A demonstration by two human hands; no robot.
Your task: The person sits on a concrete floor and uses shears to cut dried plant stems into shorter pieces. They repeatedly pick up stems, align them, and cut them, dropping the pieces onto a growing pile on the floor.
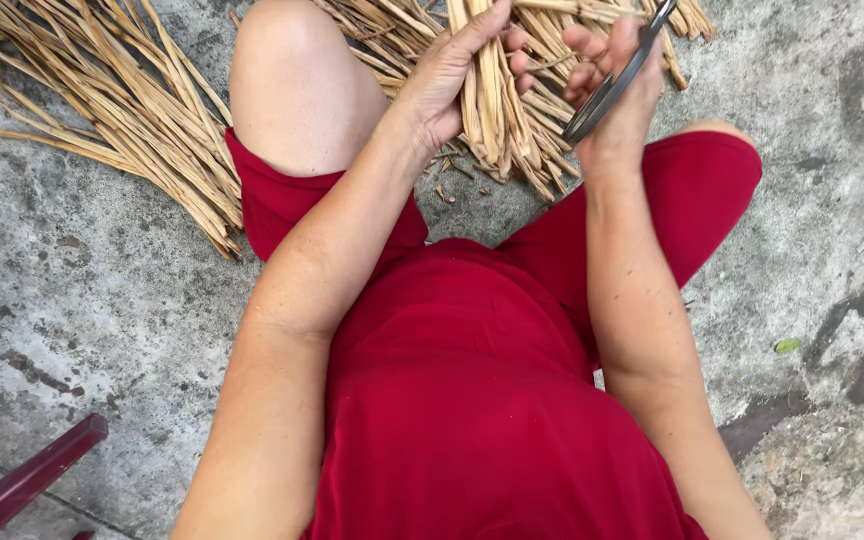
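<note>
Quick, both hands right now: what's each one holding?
Left hand: closed on a bundle of dried straw strips.
Right hand: closed around scissors.

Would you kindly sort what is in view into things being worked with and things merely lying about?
In hand:
- bundle of dried stalks, gripped by the left hand
- scissors, in the right hand

Lying about:
- loose pile of stalks on the concrete floor
- dark red bar, lower left
- small green leaf

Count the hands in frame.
2. Left hand grips a bundle of dry stalks top centre; right hand beside it holds scissors. None seem hidden.
</note>
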